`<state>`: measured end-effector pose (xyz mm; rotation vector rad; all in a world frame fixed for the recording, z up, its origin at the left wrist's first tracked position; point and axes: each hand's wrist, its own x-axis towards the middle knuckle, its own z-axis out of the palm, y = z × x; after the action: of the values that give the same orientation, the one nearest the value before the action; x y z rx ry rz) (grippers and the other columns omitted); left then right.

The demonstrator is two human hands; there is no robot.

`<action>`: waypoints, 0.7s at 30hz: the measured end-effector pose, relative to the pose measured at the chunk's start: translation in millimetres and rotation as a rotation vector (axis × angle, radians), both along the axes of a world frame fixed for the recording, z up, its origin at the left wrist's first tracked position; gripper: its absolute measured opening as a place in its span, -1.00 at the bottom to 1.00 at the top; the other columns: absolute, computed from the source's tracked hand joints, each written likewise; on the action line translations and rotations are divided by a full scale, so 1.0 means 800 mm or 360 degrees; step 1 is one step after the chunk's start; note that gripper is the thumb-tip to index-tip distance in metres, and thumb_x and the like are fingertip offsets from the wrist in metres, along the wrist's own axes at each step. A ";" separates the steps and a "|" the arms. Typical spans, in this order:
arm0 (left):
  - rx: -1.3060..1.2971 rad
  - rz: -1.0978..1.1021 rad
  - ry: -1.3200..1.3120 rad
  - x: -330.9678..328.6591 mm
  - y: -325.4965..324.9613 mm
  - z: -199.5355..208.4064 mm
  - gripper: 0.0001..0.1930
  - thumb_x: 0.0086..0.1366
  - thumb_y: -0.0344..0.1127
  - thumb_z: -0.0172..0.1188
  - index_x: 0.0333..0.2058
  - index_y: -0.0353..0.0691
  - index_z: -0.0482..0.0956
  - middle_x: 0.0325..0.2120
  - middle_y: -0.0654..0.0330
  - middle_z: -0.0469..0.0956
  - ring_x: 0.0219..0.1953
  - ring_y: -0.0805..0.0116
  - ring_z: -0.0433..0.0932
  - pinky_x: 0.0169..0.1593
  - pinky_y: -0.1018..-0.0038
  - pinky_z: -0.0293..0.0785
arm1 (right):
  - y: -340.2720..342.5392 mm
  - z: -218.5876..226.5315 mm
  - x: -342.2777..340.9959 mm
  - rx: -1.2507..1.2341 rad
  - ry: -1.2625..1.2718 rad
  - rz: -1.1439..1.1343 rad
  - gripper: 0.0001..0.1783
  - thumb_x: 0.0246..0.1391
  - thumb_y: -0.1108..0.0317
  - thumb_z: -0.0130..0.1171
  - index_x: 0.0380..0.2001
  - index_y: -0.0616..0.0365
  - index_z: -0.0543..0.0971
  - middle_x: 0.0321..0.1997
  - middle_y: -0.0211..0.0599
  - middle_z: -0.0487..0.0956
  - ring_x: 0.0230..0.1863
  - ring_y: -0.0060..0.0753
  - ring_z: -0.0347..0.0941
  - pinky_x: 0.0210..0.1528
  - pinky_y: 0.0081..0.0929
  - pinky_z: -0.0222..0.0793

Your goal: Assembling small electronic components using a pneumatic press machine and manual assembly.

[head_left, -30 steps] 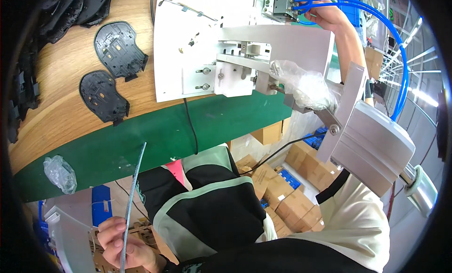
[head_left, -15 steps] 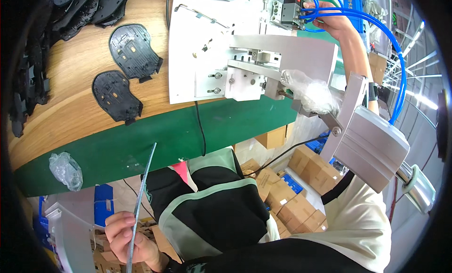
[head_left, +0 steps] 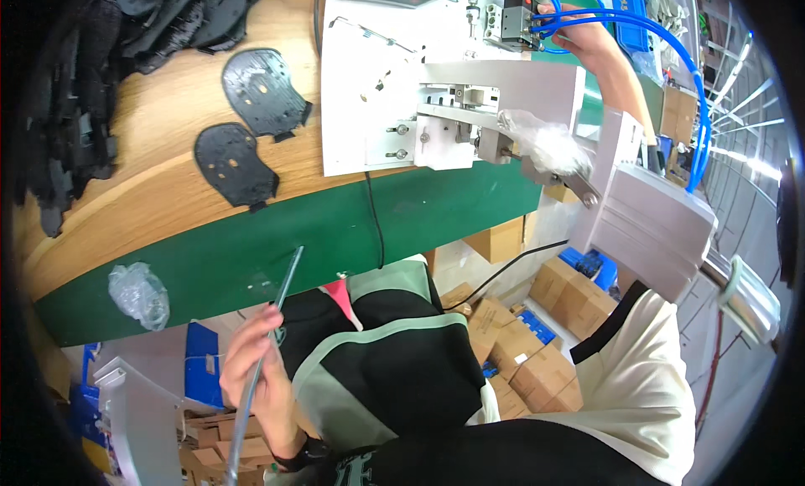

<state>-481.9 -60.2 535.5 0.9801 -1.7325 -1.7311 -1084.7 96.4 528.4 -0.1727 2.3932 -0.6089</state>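
Note:
My left hand (head_left: 262,381) is closed on a long, thin, ribbed metal rod (head_left: 291,275), held slanting at the lower left. The rod's upper end shows against the green table edge; its lower end comes close to the picture's bottom. At the back right, my right hand (head_left: 587,40) reaches past the white bench machine (head_left: 360,142) to a dark valve block (head_left: 514,23). Its fingers are bent beside the block, partly behind blue air tubes (head_left: 620,16), so what they hold is hidden. Two black moulded plates (head_left: 264,92) (head_left: 235,169) lie on the wooden tabletop.
Many black parts (head_left: 168,25) are heaped at the far left. A crumpled clear plastic bag (head_left: 139,296) lies on the green strip. The machine's grey lever arm (head_left: 650,222) juts out at right. Cardboard boxes (head_left: 537,360) stand on the floor.
My left hand has risen and moved right with the rod, which has turned slightly. My right hand stays by the valve block. The whole view has shifted a little.

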 end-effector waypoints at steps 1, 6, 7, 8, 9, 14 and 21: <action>0.0026 -0.0054 -0.0001 0.004 -0.008 0.000 -0.90 0.41 -0.58 0.12 -0.14 -0.29 0.50 -0.18 -0.16 0.67 -0.04 -0.13 0.67 0.12 0.02 0.58 | 0.009 -0.007 0.014 -0.0211 -0.0022 -0.0070 -0.75 0.23 0.12 0.33 -0.15 0.02 0.67 -0.18 -0.51 0.63 -0.11 -0.62 0.45 -0.04 -0.55 0.34; 0.0180 -0.0045 0.0114 -0.001 -0.035 0.020 -0.87 0.38 -0.62 0.15 -0.13 -0.34 0.53 -0.16 -0.16 0.68 -0.05 -0.02 0.69 0.12 0.11 0.59 | 0.101 0.046 0.115 -0.0579 0.0439 -0.0496 -0.63 0.31 0.15 0.22 0.04 0.14 0.61 0.01 -0.27 0.64 0.02 -0.45 0.55 0.03 -0.45 0.45; 0.0121 -0.0173 0.0098 0.007 -0.044 0.026 -0.87 0.45 -0.57 0.08 -0.07 -0.35 0.46 -0.14 -0.17 0.65 -0.04 -0.01 0.67 0.16 0.03 0.57 | 0.164 0.019 0.128 -0.0766 0.0485 -0.0565 -0.64 0.31 0.14 0.21 0.02 0.13 0.62 -0.04 -0.30 0.65 -0.02 -0.49 0.54 0.02 -0.48 0.43; 0.0237 -0.0112 0.0069 0.014 -0.050 0.038 -0.86 0.45 -0.59 0.06 -0.06 -0.36 0.46 -0.13 -0.16 0.64 -0.03 0.00 0.67 0.14 0.08 0.60 | 0.168 0.017 0.193 -0.0630 0.0695 -0.0511 -0.69 0.31 0.17 0.19 -0.02 0.11 0.62 -0.13 -0.35 0.65 -0.10 -0.53 0.53 -0.07 -0.52 0.42; 0.0284 -0.0067 0.0085 0.022 -0.057 0.046 -0.86 0.45 -0.60 0.05 -0.05 -0.36 0.45 -0.14 -0.15 0.64 -0.03 0.01 0.67 0.12 0.12 0.62 | 0.160 0.021 0.273 -0.0500 0.0892 -0.0460 -0.74 0.32 0.20 0.17 -0.06 0.09 0.62 -0.21 -0.40 0.64 -0.19 -0.57 0.52 -0.16 -0.57 0.41; 0.0551 -0.0077 0.0178 0.028 -0.109 0.101 -0.86 0.49 -0.54 0.05 -0.03 -0.36 0.44 -0.16 -0.09 0.64 -0.06 0.07 0.69 -0.04 0.26 0.71 | 0.069 0.075 0.532 -0.0592 -0.0219 -0.0467 -0.73 0.36 0.32 0.10 0.07 0.07 0.53 -0.03 -0.37 0.61 -0.15 -0.56 0.51 -0.09 -0.50 0.48; 0.0660 -0.0269 0.0244 0.038 -0.160 0.141 -0.81 0.53 -0.41 0.05 0.03 -0.35 0.42 -0.14 -0.09 0.66 -0.06 0.09 0.70 -0.04 0.28 0.72 | -0.084 0.108 0.646 -0.1121 -0.0869 -0.0160 -0.52 0.50 0.08 -0.07 0.31 0.08 0.43 0.30 -0.25 0.47 0.28 -0.46 0.40 0.24 -0.38 0.40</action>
<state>-451.6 -188.1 647.9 0.8542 -1.4229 -2.2714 -567.6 28.8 614.6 -0.1571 1.5974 -1.3387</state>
